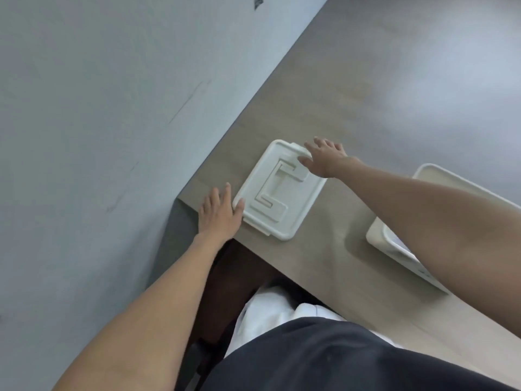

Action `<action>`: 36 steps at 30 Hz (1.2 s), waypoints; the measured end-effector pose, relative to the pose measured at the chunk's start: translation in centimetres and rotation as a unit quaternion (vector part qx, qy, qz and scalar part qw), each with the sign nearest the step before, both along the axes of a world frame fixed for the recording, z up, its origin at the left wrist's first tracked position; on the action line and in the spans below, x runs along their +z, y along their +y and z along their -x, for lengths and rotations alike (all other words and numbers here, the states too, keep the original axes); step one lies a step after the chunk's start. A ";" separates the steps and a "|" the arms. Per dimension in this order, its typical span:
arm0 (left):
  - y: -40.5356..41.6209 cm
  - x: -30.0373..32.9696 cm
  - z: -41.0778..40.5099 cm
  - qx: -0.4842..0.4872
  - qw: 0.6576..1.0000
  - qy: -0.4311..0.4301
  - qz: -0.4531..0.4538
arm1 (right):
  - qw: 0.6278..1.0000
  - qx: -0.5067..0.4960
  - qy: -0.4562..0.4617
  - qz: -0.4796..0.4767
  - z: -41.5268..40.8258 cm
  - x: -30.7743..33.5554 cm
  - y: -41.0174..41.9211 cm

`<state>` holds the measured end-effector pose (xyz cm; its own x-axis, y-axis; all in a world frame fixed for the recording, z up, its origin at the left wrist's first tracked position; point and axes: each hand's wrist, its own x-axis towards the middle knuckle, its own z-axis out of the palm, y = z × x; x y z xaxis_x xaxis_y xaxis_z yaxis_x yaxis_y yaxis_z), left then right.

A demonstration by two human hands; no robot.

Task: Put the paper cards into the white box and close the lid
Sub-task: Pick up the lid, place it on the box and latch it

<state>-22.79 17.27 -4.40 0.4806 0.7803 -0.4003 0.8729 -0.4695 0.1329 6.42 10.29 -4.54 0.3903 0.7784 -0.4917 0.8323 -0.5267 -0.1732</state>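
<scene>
The white box [293, 215] lies near the left corner of the brown table with its lid [277, 190] on top; the lid has a raised S-shaped relief. My left hand [218, 214] rests flat against the box's left end, fingers spread, thumb touching the lid's edge. Over the far right corner of the lid is my right hand [324, 158], fingers apart, thumb on the lid. Neither hand grips anything. No paper cards are visible; the box's inside is hidden by the lid.
A second white tray or bin [394, 244] stands on the table [324, 94] at the right, partly hidden by my right forearm. The table's left edge runs diagonally beside a grey floor [84, 108]. My dark and white clothing fills the bottom.
</scene>
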 end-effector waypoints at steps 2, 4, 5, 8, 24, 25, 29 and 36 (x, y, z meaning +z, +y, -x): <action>-1.3 -0.6 0.4 0.029 0.998 -0.020 0.055 | 1.000 -0.010 0.027 -0.005 1.0 -1.1 0.9; -2.3 -1.2 0.5 0.099 0.979 -0.054 0.168 | 0.999 -0.012 0.042 -0.014 1.9 -1.9 0.9; -2.5 -1.6 0.4 0.136 0.964 -0.071 0.219 | 0.999 -0.017 0.043 -0.020 2.3 -2.2 0.8; -2.2 -2.5 -0.8 0.209 0.935 -0.106 0.266 | 0.997 -0.040 0.036 -0.047 2.7 -2.3 0.4; 0.7 -1.7 -5.1 0.532 0.801 -0.173 0.212 | 0.939 -0.314 0.118 -0.080 2.3 -1.3 -0.7; 1.1 -2.1 -5.1 0.550 0.781 -0.194 0.223 | 0.936 -0.320 0.122 -0.079 2.0 -1.2 -1.0; 2.4 -3.7 -5.7 0.558 0.748 -0.255 0.253 | 0.926 -0.343 0.131 -0.094 0.8 -0.8 -2.5; 1.0 1.1 -10.1 0.469 0.795 -0.304 0.235 | 0.892 -0.407 0.141 -0.136 -1.2 1.3 -6.5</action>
<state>-12.67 18.28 -3.33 -0.0078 0.7423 -0.6700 0.5174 0.5763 0.6326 7.67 3.75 -3.20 0.7716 0.3991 -0.4953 0.0965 -0.8431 -0.5290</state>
